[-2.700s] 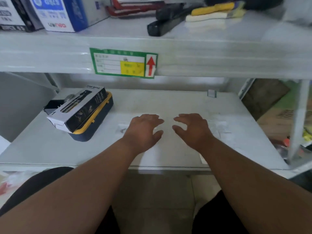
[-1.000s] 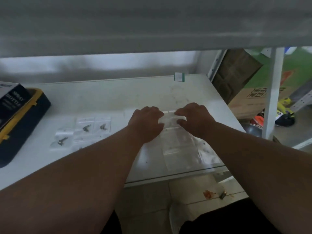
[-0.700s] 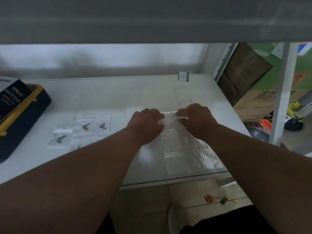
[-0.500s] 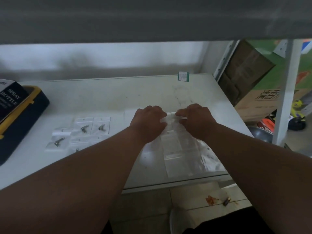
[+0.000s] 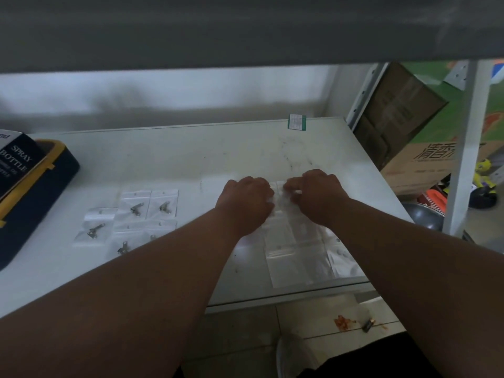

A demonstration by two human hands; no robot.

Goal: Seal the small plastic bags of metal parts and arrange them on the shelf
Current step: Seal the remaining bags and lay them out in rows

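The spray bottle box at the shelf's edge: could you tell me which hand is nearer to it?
Left. The left hand lies well right of the spray bottle box; the right hand lies farther right.

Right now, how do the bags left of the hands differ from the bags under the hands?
The left bags each show a metal part inside; the bags under the hands look mostly clear, contents too faint to tell. The left bags lie untouched in a neat cluster; the others overlap in a loose pile, with left hand and right hand pinching the top one. Both groups are small clear plastic on the shelf.
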